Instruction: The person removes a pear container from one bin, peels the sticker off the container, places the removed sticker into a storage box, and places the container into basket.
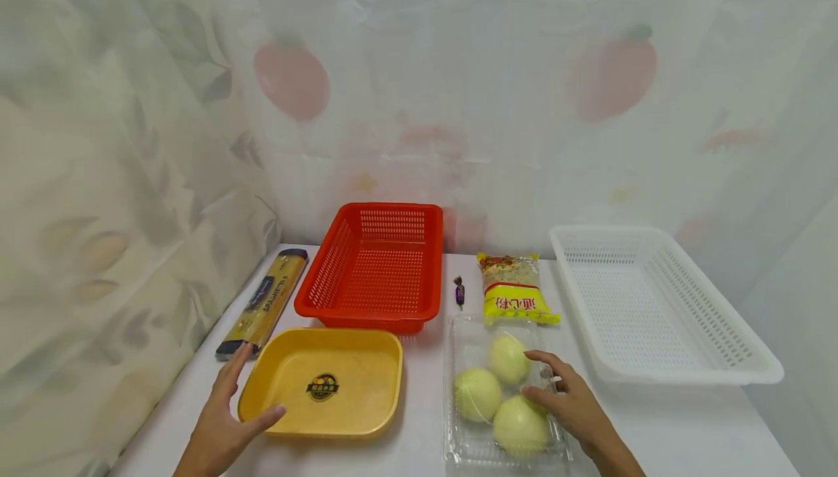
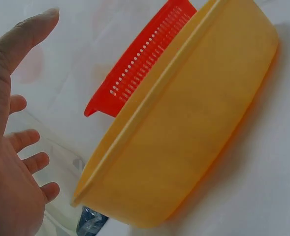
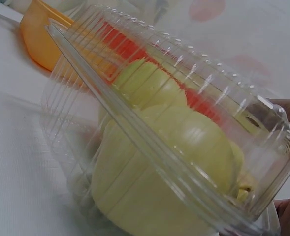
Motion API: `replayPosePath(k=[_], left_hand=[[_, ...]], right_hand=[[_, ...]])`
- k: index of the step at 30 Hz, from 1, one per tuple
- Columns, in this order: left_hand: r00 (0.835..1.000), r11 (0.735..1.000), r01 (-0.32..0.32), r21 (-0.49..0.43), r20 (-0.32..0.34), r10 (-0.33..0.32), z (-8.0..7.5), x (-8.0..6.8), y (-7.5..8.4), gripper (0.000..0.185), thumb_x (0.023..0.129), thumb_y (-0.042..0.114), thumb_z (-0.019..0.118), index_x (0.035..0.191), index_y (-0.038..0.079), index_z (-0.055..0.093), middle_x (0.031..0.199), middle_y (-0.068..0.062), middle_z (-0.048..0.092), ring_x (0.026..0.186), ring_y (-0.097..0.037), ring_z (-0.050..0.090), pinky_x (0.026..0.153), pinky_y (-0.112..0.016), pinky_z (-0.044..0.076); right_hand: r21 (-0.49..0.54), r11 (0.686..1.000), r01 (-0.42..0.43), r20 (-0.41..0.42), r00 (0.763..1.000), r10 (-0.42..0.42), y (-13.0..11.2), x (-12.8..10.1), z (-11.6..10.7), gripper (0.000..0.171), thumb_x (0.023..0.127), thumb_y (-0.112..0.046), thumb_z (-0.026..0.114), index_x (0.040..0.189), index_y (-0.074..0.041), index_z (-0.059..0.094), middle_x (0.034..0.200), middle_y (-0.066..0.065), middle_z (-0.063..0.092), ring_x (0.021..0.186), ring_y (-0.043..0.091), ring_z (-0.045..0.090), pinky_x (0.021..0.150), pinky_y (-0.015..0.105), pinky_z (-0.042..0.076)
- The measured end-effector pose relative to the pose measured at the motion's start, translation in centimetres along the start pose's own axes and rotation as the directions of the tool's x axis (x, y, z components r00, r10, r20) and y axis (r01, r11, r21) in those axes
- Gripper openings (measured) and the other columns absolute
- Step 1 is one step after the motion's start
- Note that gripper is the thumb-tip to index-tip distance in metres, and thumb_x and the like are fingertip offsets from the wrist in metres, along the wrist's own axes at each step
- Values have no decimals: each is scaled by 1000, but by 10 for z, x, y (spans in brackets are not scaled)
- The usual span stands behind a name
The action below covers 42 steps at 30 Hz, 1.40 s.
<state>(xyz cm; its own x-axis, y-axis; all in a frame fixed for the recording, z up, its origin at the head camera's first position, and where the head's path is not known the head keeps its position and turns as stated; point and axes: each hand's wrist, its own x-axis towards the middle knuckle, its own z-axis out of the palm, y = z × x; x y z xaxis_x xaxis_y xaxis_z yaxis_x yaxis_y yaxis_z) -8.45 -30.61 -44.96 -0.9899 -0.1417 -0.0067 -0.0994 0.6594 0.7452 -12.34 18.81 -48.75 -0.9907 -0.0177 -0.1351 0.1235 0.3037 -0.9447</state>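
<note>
In the head view, my left hand [image 1: 225, 415] is spread beside the left rim of a yellow plastic basin [image 1: 353, 415], thumb apart from the fingers and nothing held. The left wrist view shows that palm facing the basin's side. My right hand [image 1: 576, 401] is at the right side of a clear plastic clamshell box [image 1: 468, 451], thumb and index finger relaxed and overlapping its lid. Inside the box are three round, pale yellow-green fruits or vegetables [image 1: 520, 426]. In the right wrist view the ribbed box [image 3: 159, 142] covers part of this hand.
Behind the basin stands a red mesh basket [image 1: 393, 273], with a spaghetti pack [image 1: 268, 302] to its left. A dark wrapped candy [image 1: 460, 291] and a yellow bag of pasta [image 1: 517, 291] lie behind the box. On the right stands a white basket [image 1: 628, 310]. Curtains [image 1: 419, 99] enclose the table.
</note>
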Motion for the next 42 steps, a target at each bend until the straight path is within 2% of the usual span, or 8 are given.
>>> replayPosePath(k=[7, 11, 14, 16, 18, 26, 33, 42], left_hand=[[1000, 1000, -25, -2, -10, 25, 3, -2, 11, 110, 76, 38, 82, 157, 28, 7, 157, -21, 11, 134, -49, 20, 100, -68, 23], [996, 996, -88, -17, -35, 88, 5, -4, 16, 106, 76, 35, 82, 156, 30, 13, 156, -19, 18, 132, -45, 25, 99, -65, 28], [987, 989, -149, -17, -62, 148, 7, -5, 18, 102, 76, 32, 83, 155, 30, 18, 153, -17, 27, 130, -40, 32, 103, -38, 32], [980, 983, -185, -14, -79, 183, 8, -5, 20, 100, 76, 31, 83, 155, 28, 22, 150, -16, 33, 128, -36, 35, 97, -19, 30], [974, 978, -210, -11, -91, 208, 9, -6, 22, 99, 76, 30, 83, 154, 28, 23, 148, -15, 38, 125, -30, 38, 87, -7, 26], [954, 950, -294, -106, -100, 284, 15, -7, 27, 93, 78, 18, 82, 152, 30, 28, 141, -11, 48, 116, 0, 40, 90, -8, 31], [951, 925, -310, -221, -67, 302, 21, -8, 38, 87, 81, 13, 79, 151, 29, 30, 139, -9, 49, 122, -12, 43, 94, -11, 34], [938, 880, -339, -332, -50, 342, 29, -11, 50, 84, 81, 5, 77, 151, 21, 33, 138, -10, 49, 121, -17, 46, 95, -16, 37]], right_hand=[[-7, 1000, -14, 0, 1000, 14, 1, 1, 0, 54, 80, -19, 79, 130, -19, 59, 117, 16, 50, 82, 25, 46, 62, 34, 46], [-10, 1000, -19, -1, 1000, 19, 1, 0, 0, 54, 80, -19, 79, 130, -18, 59, 117, 17, 50, 82, 25, 46, 61, 34, 46], [-10, 1000, -21, -3, 1000, 21, 1, 1, 0, 54, 80, -19, 79, 130, -19, 59, 117, 17, 49, 82, 25, 46, 61, 34, 46], [-8, 1000, -21, -4, 1000, 21, 1, 1, 0, 54, 80, -19, 79, 130, -19, 59, 116, 16, 50, 82, 25, 46, 61, 34, 46], [-4, 1000, -20, -3, 1000, 19, 2, 1, 1, 54, 80, -18, 79, 130, -19, 59, 115, 16, 50, 82, 25, 45, 61, 34, 46], [-10, 1000, -29, -6, 1000, 29, 2, 1, 1, 54, 81, -19, 78, 131, -19, 58, 115, 16, 51, 82, 25, 45, 62, 34, 45], [-17, 999, -31, -8, 999, 31, 0, 0, 1, 55, 80, -20, 79, 130, -19, 59, 114, 15, 51, 82, 25, 46, 61, 34, 45], [-10, 999, -37, -13, 999, 37, 2, 1, 0, 55, 80, -19, 79, 131, -21, 58, 114, 15, 50, 82, 24, 46, 61, 34, 46]])
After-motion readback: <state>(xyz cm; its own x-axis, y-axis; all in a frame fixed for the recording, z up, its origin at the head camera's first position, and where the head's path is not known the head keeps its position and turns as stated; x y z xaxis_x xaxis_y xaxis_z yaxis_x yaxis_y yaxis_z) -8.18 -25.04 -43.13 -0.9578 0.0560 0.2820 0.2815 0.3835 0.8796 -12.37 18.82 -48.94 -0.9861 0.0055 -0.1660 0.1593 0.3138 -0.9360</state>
